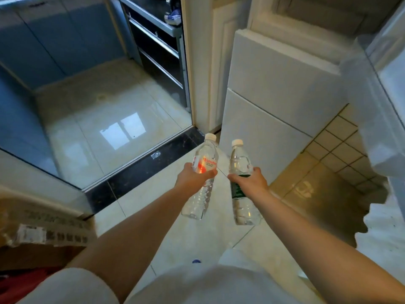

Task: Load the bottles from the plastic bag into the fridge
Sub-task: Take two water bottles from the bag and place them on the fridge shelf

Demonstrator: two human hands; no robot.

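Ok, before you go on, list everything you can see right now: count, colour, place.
Red-label bottle: one, clear, white cap, held in front of the person, left of centre.
Green-label bottle: one, clear, white cap, held just right of the other.
Fridge: one, white, doors shut, straight ahead.
Kitchen cabinets: pale blue, far left through the doorway.
Drawer unit: one, dark with metal rails, beside the door frame.
Cardboard box: one, brown, lower left.
Floor: cream tiles, dark threshold strip.
Left hand: closed around the red-label bottle.
Right hand: closed around the green-label bottle.
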